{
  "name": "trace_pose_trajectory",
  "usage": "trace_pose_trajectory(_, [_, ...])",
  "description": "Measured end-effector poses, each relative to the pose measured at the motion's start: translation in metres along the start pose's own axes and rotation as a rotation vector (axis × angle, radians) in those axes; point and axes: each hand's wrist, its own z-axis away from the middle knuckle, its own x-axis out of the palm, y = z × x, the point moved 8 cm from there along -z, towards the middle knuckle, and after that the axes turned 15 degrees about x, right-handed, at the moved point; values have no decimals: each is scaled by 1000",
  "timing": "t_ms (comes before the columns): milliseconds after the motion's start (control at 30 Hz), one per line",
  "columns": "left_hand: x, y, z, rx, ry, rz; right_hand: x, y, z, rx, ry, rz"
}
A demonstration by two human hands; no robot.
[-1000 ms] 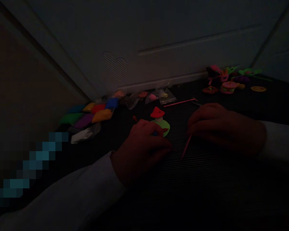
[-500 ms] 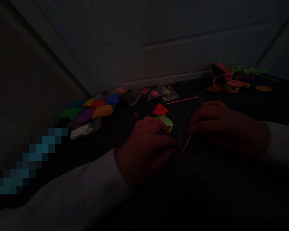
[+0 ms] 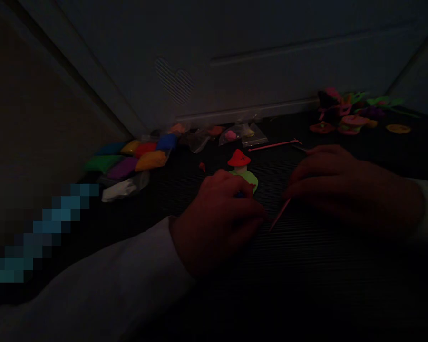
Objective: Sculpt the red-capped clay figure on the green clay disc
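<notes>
My right hand [image 3: 345,185] is closed around a thin pink modelling tool [image 3: 280,216], whose lower end slants down toward the left fingertips. My left hand [image 3: 224,221] has its thumb and fingers pinched together; what sits in the pinch is too dark to make out. A bit of blue shows between its fingers. Just behind the left hand stands a clay mushroom with a red cap [image 3: 239,158] and a white stem, upright on a flat light-green clay base [image 3: 251,180]. The hand hides part of that base.
Colourful clay packets [image 3: 128,159] lie at the left. Small clear bags [image 3: 253,134] with clay bits rest along the wall. A second pink tool [image 3: 274,145] and a small orange-red scrap [image 3: 202,166] lie on the dark table. Finished clay figures [image 3: 353,123] are grouped at the back right.
My right hand has shifted slightly right with the pink tool, which now leans more. The left hand keeps its pinch, almost in place. The view has moved a little.
</notes>
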Motion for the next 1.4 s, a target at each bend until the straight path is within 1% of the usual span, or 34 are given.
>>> trace_pose_trajectory(167, [-1, 0, -1, -16, 4, 22, -3, -2, 4, -9, -2, 18])
trace_pose_trajectory(300, [0, 0, -2, -10, -9, 47, -5, -6, 12, -77, -41, 55])
trace_pose_trajectory(367, [0, 0, -3, -5, -5, 61, -6, -9, 17, -108, -38, 86])
trace_pose_trajectory(533, [-1, 2, -2, 17, 13, 80, -11, -12, 22, -58, 21, 156])
trace_pose_trajectory(733, [-1, 2, -2, 9, 5, 84, -12, -16, 24, -84, 36, 221])
trace_pose_trajectory(967, [-2, 3, -2, 13, 6, 91, -11, -15, 24, -91, 20, 207])
trace_pose_trajectory(1133, [-1, 3, -2, 10, -3, 98, -12, -16, 24, -82, 38, 204])
trace_pose_trajectory(1267, [-1, 2, -2, 0, 7, 111, -11, -18, 23, -102, 30, 203])
trace_pose_trajectory(1400, [0, 3, -2, -2, 0, 112, -12, -16, 22, -84, 36, 191])
